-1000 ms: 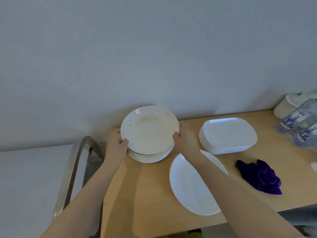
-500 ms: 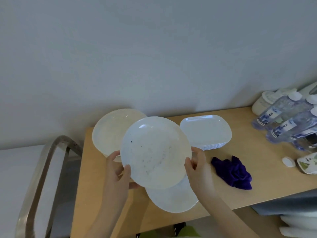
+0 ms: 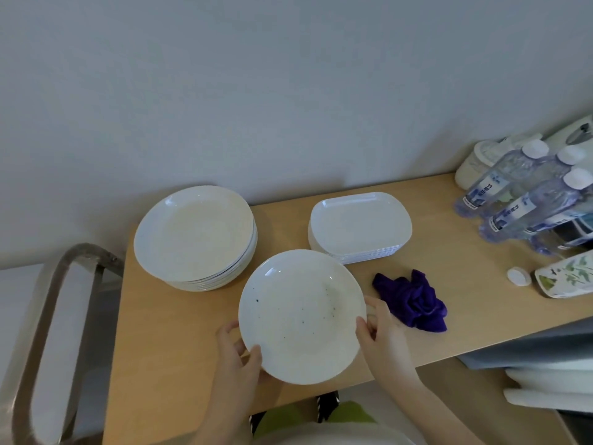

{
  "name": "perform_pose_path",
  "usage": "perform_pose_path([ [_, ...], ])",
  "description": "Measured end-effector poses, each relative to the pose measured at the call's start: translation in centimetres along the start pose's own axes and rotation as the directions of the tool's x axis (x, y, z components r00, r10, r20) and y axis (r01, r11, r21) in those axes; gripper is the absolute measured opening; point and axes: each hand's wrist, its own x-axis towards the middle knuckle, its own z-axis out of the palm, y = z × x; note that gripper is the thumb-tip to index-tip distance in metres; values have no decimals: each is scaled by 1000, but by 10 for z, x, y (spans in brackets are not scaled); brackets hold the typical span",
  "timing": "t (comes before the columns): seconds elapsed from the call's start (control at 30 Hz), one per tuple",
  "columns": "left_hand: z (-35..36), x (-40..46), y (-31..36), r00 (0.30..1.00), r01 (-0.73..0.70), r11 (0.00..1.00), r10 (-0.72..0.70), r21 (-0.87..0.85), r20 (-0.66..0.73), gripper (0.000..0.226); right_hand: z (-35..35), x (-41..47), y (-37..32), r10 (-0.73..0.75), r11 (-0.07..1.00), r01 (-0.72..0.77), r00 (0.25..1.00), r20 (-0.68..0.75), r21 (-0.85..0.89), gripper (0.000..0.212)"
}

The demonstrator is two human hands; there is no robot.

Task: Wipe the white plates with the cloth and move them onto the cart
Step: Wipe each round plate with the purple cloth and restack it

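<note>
Single head view — looking steeply down, close over the table (image 3: 167,332).

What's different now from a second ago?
Both hands, left hand and right hand, lifted the speckled plate off the round stack and brought it toward the person. The purple cloth and square plates stayed put.

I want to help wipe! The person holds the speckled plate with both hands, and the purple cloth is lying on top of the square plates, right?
Not quite. The head view shows the purple cloth lying on the wooden table, in front of the square plates. Both hands, left hand and right hand, do hold the speckled plate.
</note>
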Motion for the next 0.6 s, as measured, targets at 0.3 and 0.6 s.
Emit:
perform_pose_path([
  [0.3,-13,16,-9,996,-85,935,72,344,50,53,15,14,5,18,999,-15,997,71,-31,37],
  [0.6,-12,24,-10,990,-141,936,128,323,62,48,22,13,1,143,972,-110,978,153,-206,37],
])
